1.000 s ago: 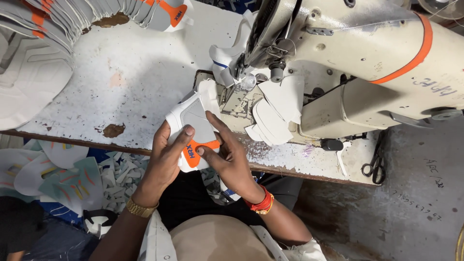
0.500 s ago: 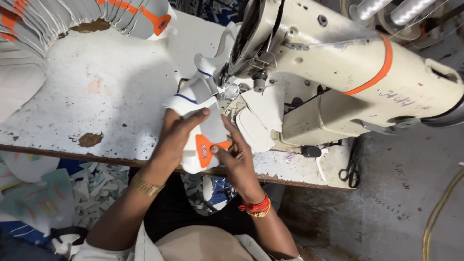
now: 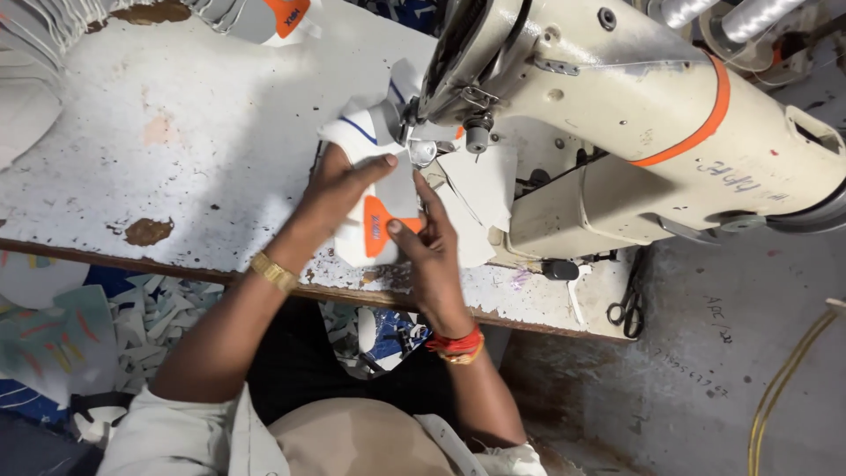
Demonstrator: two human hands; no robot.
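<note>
Head view, looking straight down: nearest lie scattered white and pale blue offcuts (image 3: 150, 322) on the floor below the bench edge, then the two forearms, the left with a gold metal wristband (image 3: 272, 271) and the right with a red and orange thread bracelet (image 3: 456, 344). Both hands rest on a white shoe-upper panel with an orange tab and a thin blue line (image 3: 381, 207), which lies flat on the worn white-painted bench (image 3: 176, 150). The left hand (image 3: 339, 189) presses down on the panel's left side, fingers spread flat and pointing toward the needle, its grip a flat press and not a pinch. The right hand (image 3: 423, 234) holds the panel's near right edge, thumb on the orange tab and forefinger stretched forward along the piece. The panel's long axis runs from the person's body away toward the presser foot (image 3: 421, 152), so its far end sits right at, perhaps under, the foot, ahead of both hands; the left hand's fingertips are the nearer to it. Beyond stands the cream-coloured industrial sewing machine with an orange band (image 3: 634, 123), small black scissors (image 3: 627, 310) hanging at the bench's right end, and a stack of white cut panels (image 3: 35, 53) at the far left.
</note>
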